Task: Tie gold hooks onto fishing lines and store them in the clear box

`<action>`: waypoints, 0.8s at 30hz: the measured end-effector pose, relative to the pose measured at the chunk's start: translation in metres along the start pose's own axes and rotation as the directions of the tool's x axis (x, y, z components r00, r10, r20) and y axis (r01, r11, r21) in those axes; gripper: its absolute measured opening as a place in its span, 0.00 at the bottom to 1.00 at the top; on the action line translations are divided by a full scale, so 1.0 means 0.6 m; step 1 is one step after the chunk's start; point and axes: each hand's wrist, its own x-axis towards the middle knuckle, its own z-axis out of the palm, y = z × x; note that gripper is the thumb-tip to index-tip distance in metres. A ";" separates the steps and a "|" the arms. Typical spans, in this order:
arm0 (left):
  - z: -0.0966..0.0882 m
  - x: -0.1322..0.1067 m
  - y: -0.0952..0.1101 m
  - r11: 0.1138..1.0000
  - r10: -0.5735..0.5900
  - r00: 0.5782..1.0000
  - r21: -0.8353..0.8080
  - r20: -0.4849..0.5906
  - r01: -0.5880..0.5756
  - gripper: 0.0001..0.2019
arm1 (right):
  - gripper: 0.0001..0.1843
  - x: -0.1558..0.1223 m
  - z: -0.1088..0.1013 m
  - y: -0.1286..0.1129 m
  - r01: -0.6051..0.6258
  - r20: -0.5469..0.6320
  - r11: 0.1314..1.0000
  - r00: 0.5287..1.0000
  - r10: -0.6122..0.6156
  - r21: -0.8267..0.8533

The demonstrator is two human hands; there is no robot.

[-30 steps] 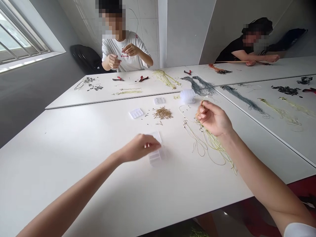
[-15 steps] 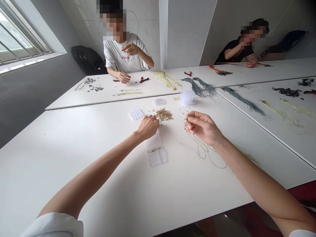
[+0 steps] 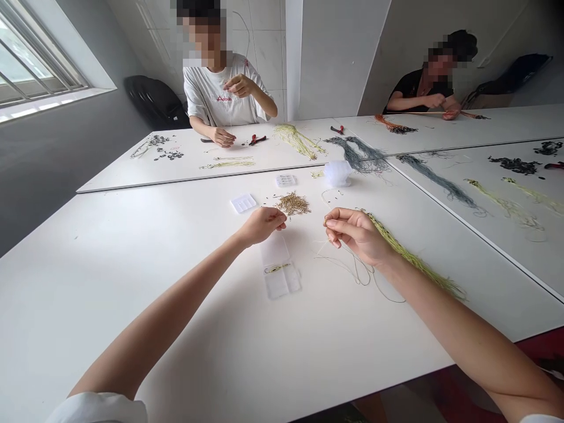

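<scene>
My left hand (image 3: pixel 265 225) is closed in a pinch beside a pile of small brass-coloured metal pieces (image 3: pixel 294 203); whatever lies between its fingertips is too small to make out. To the right, my right hand (image 3: pixel 355 234) pinches a thin pale cord (image 3: pixel 323 242), with a tiny yellowish bit at the fingertips. Loose loops of the cord trail on the table below that hand. Under my left hand an open clear plastic box (image 3: pixel 282 283) lies flat, and one compartment holds a hook with yellow cord (image 3: pixel 277 268).
Two small clear cases (image 3: pixel 243 203) (image 3: pixel 286 180) and a stack of clear boxes (image 3: pixel 337 174) stand behind the pile. A yellow-green cord bundle (image 3: pixel 414 258) lies beside my right forearm. Across the white table (image 3: pixel 132 282), two people work among grey cord bundles (image 3: pixel 356 154) and red-handled pliers (image 3: pixel 258 140).
My left hand has turned so its fingertips show. My right hand has shifted slightly left and down, exposing more of the yellow-green bundle. The person at far right has lowered a hand.
</scene>
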 end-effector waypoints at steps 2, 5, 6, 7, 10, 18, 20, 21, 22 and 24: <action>0.000 0.001 -0.007 1.000 -0.015 1.000 0.021 -0.021 0.015 0.16 | 0.07 0.000 0.002 0.002 -0.002 -0.002 1.000 1.000 0.002 -0.016; 0.001 0.005 -0.019 0.997 -0.038 0.998 0.070 -0.045 0.041 0.12 | 0.06 0.000 0.003 0.005 -0.005 0.005 1.000 1.000 0.005 -0.027; 0.002 0.006 -0.022 0.996 -0.042 0.998 0.080 -0.046 0.046 0.11 | 0.06 0.000 0.002 0.007 -0.003 0.012 1.000 1.000 0.003 -0.028; 0.002 0.007 -0.024 0.995 -0.045 0.998 0.085 -0.045 0.048 0.10 | 0.06 0.000 0.001 0.008 -0.001 0.017 1.000 1.000 0.001 -0.030; 0.005 0.007 -0.025 0.995 -0.039 0.998 0.087 -0.051 0.044 0.11 | 0.06 0.002 -0.002 0.014 0.002 0.023 0.999 1.000 -0.001 -0.045; 0.010 0.008 -0.023 0.998 0.012 0.995 0.066 -0.096 -0.006 0.17 | 0.09 0.003 0.009 0.035 -0.024 0.093 0.993 0.995 0.034 -0.113; 0.011 0.008 -0.026 0.998 0.036 0.995 0.049 -0.095 -0.031 0.19 | 0.09 0.000 0.016 0.038 -0.048 0.139 0.987 0.988 0.070 -0.155; 0.012 0.007 -0.029 0.998 0.050 0.994 0.037 -0.093 -0.047 0.19 | 0.08 -0.001 0.019 0.039 -0.054 0.163 0.981 0.983 0.085 -0.187; 0.014 0.007 -0.031 0.998 0.063 0.994 0.025 -0.091 -0.061 0.20 | 0.07 -0.002 0.022 0.041 -0.052 0.181 0.971 0.979 0.095 -0.232; 0.016 0.007 -0.037 0.997 0.083 0.993 0.000 -0.089 -0.083 0.21 | 0.05 -0.003 0.027 0.045 -0.017 0.191 0.935 0.978 0.090 -0.355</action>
